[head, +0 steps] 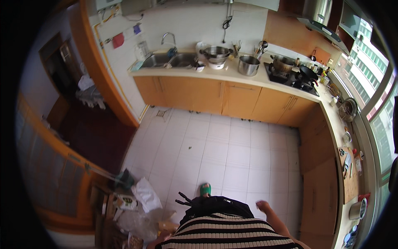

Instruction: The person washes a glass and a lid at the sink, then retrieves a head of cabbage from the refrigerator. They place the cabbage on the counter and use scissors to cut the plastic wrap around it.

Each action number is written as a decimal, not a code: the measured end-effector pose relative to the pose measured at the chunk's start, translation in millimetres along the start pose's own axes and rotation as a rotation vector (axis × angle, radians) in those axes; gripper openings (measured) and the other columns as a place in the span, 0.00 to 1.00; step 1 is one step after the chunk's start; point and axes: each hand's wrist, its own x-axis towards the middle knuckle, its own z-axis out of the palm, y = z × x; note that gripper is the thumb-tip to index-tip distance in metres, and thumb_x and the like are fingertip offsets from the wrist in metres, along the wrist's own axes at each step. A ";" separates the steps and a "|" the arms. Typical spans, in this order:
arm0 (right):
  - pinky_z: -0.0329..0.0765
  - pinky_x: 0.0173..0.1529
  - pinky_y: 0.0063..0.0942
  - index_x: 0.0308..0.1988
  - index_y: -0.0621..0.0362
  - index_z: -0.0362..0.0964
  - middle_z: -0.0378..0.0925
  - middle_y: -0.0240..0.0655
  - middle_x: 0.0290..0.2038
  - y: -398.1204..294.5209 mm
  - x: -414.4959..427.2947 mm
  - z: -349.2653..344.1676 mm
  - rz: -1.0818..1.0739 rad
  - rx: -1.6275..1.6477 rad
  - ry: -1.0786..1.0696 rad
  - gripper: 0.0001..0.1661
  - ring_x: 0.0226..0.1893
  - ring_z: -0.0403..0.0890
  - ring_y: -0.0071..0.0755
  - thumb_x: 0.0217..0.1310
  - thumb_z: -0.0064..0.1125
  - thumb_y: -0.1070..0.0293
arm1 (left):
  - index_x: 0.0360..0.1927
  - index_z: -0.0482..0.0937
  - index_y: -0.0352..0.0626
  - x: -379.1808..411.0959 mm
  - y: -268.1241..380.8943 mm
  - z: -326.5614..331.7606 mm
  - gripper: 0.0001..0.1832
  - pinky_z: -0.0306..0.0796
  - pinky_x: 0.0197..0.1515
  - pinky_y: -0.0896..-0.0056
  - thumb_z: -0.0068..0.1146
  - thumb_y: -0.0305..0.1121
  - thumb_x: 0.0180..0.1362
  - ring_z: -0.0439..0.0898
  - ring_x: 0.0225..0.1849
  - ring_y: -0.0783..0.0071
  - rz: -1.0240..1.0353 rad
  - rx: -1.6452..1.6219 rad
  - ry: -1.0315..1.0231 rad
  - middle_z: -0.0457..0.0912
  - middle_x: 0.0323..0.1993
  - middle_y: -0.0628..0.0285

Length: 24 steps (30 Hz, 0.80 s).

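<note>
My right hand (263, 206) hangs beside my body over the tiled floor, its fingers curled and no object visible in it. At the lower left, my left hand (164, 235) is partly hidden by my striped top and blurred, close to clear plastic bags (136, 222); whether it touches or holds anything cannot be told. A black bag (220, 207) with loose straps is worn at my waist. One green slipper (205, 189) shows below me. Across the room, a steel pot (248, 66) stands on the counter between the double sink (183, 60) and the gas stove (292, 81).
Orange cabinets (192, 93) line the far wall. Along the right counter lie a wooden cutting board (350, 183) with a knife and scissors, and a steel pot (357, 209). A white bag (146, 194) lies at the lower left, by a doorway (102, 137).
</note>
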 end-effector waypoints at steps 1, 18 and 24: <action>0.79 0.39 0.43 0.26 0.53 0.77 0.82 0.40 0.28 -13.9 6.7 -10.1 0.075 -0.233 -0.125 0.13 0.29 0.80 0.48 0.58 0.50 0.60 | 0.27 0.80 0.42 12.4 23.5 -27.8 0.10 0.71 0.26 0.62 0.55 0.36 0.58 0.78 0.23 0.69 -0.035 -0.001 0.023 0.78 0.20 0.59; 0.80 0.47 0.46 0.39 0.54 0.83 0.84 0.47 0.40 -43.5 223.9 -98.6 0.780 -0.020 -0.157 0.18 0.43 0.83 0.52 0.64 0.47 0.60 | 0.44 0.83 0.40 271.7 842.5 -190.5 0.15 0.77 0.47 0.59 0.51 0.39 0.67 0.84 0.45 0.52 0.921 0.164 0.255 0.86 0.40 0.49; 0.78 0.36 0.48 0.31 0.53 0.80 0.82 0.46 0.29 14.5 519.5 -361.8 0.390 -0.160 0.579 0.11 0.31 0.84 0.53 0.60 0.54 0.62 | 0.40 0.86 0.49 370.7 756.3 -183.4 0.18 0.77 0.39 0.52 0.55 0.51 0.60 0.84 0.36 0.51 0.625 0.959 0.369 0.84 0.29 0.52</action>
